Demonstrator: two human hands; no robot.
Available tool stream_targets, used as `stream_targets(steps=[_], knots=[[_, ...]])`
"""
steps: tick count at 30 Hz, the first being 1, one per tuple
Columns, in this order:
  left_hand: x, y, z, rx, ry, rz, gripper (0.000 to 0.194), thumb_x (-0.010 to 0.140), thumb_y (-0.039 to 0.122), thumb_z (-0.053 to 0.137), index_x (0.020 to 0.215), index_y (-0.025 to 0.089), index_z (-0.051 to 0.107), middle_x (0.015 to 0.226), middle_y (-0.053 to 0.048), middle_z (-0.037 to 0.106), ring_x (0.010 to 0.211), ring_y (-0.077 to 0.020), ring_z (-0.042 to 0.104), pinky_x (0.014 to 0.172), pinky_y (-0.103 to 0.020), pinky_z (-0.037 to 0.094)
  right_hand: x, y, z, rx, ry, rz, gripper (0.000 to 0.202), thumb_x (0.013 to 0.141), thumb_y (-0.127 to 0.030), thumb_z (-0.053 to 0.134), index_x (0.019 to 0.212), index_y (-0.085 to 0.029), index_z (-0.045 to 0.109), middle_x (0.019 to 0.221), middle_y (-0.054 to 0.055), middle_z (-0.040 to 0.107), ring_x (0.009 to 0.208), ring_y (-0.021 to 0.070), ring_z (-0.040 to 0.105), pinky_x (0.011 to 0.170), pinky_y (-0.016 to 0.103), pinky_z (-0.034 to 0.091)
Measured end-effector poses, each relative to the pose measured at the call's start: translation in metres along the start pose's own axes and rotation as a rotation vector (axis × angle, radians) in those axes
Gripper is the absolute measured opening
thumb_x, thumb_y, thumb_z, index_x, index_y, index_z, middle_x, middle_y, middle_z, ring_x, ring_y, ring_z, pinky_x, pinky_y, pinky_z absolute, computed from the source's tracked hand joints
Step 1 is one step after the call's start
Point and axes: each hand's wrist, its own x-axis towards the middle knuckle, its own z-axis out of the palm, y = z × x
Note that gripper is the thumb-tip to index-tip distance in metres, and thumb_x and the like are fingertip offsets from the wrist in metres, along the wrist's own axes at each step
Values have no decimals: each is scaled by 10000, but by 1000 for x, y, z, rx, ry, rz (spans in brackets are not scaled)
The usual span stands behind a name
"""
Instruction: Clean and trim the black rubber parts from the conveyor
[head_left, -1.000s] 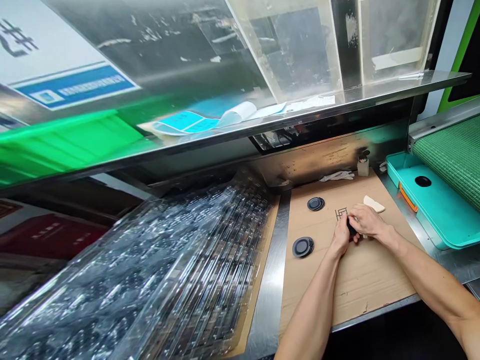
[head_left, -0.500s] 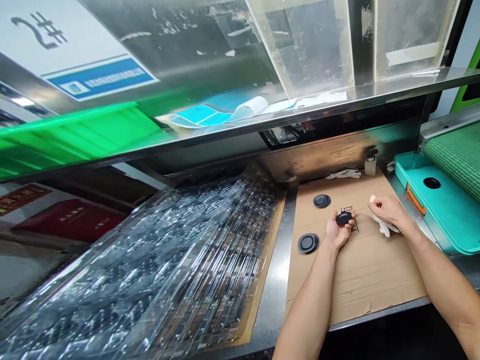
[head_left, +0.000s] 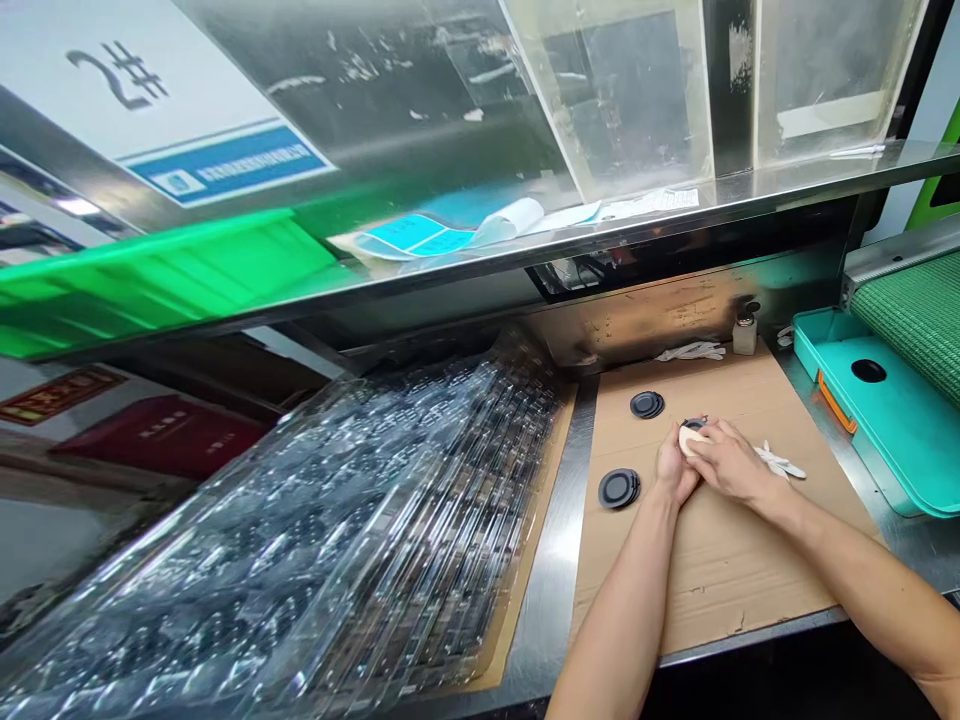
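Over the cardboard sheet, my left hand is closed around a round black disc-shaped part, mostly covered by fingers. My right hand pinches a small cream-white pad and holds it against the disc, so the two hands meet. Left of them lie two small piles of similar black discs, a farther pile and a nearer pile. A crumpled white glove rests on the cardboard just beyond my right wrist.
Stacked clear plastic trays fill the left side. At right are a turquoise bin with a black disc on it and a green conveyor belt. A small bottle stands at the back, below a metal shelf holding a green crate.
My right hand has moved left with the white pad and now meets the disc in my left hand. The view has shifted slightly.
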Motion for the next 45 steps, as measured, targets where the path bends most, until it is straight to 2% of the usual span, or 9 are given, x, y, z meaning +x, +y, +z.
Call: stream_targets(steps=[5, 11, 17, 20, 25, 29, 37, 42, 45], knots=[[3, 0, -4, 32, 12, 35, 394, 1072, 373, 382, 1064, 128, 691, 1071, -115, 746, 996, -206, 711, 995, -388, 562, 1, 1, -9, -161, 16, 264, 363, 1040, -340, 454, 1229, -179, 720, 1192, 185, 648, 1095, 314, 498, 948, 429, 398], [3, 3, -8, 35, -48, 9, 451, 1073, 425, 343, 1084, 120, 676, 1160, -155, 729, 1096, -232, 702, 1015, -395, 549, -1, 5, -10, -77, -56, 84, 330, 1026, -366, 494, 1240, -267, 724, 1285, 112, 660, 1143, 281, 503, 961, 397, 373], [1, 2, -8, 162, -111, 13, 395, 993, 471, 530, 1165, 132, 637, 1288, -179, 684, 1098, -267, 711, 926, -387, 566, -2, 73, -14, -168, 148, 497, 366, 1001, -399, 493, 1166, -210, 760, 1115, 140, 714, 1084, 296, 563, 960, 396, 383], [0, -6, -5, 387, -54, 279, 514, 872, 480, 736, 1243, 165, 571, 1286, -169, 683, 1108, -248, 703, 1000, -397, 535, -4, 100, -6, -130, 234, 522, 376, 963, -446, 565, 1203, -222, 748, 1162, 115, 703, 1124, 286, 565, 974, 372, 396], [-10, -21, -3, 1057, 76, 1006, 806, 709, 385, 910, 1373, 225, 481, 1346, -145, 645, 1272, -260, 622, 1138, -455, 464, -5, 111, 7, -100, 271, 500, 395, 935, -467, 605, 1231, -240, 734, 1173, 98, 685, 1159, 294, 552, 984, 389, 401], [-15, -23, -3, 1298, 61, 1226, 833, 772, 411, 873, 1445, 240, 413, 1350, -146, 646, 1264, -266, 635, 1112, -477, 505, -4, 113, 7, -112, 271, 511, 410, 931, -492, 607, 1243, -254, 729, 1175, 102, 677, 1156, 303, 552, 977, 406, 407], [-19, -20, 0, 1318, 76, 1245, 821, 791, 472, 848, 1454, 223, 431, 1339, -144, 652, 1235, -258, 636, 1064, -445, 520, -4, 116, 7, -108, 299, 488, 414, 925, -491, 608, 1233, -240, 728, 1188, 100, 677, 1152, 300, 555, 990, 407, 410], [-20, -14, 4, 1527, 213, 926, 261, 953, 485, 642, 928, 232, 697, 961, -100, 731, 1094, -278, 614, 1037, -450, 463, -4, 116, 7, -113, 284, 493, 426, 937, -503, 585, 1242, -239, 720, 1184, 102, 672, 1148, 302, 545, 986, 412, 407], [-15, -11, 3, 1473, 370, 849, 277, 921, 470, 674, 1054, 229, 690, 1167, -157, 686, 1270, -347, 500, 1154, -514, 324, -4, 116, 7, -115, 270, 494, 426, 943, -497, 575, 1243, -231, 717, 1194, 108, 666, 1154, 299, 539, 989, 409, 400]])
